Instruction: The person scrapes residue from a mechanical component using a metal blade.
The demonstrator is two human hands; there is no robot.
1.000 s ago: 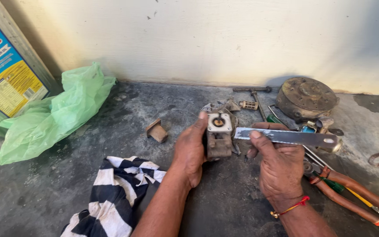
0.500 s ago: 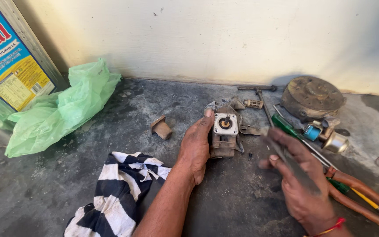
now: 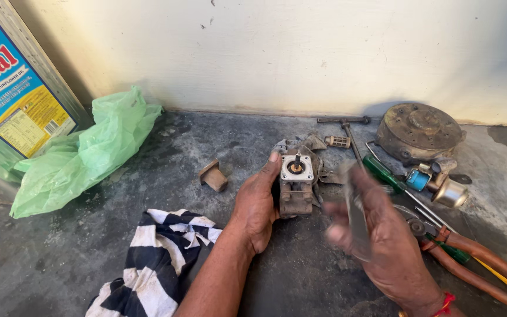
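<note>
I see my left hand clenched on the small engine part, standing upright on the concrete floor. My right hand, just right of it, grasps a blurred flat metal blade pointing up. The part is grimy, with a white square cap and short centre pin.

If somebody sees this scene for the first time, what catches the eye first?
At centre, the left hand grips a small dirty metal engine part with a pale square top, while the right hand, blurred, holds a flat metal strip beside it. A green plastic bag lies left; a striped cloth lies in front.
</note>
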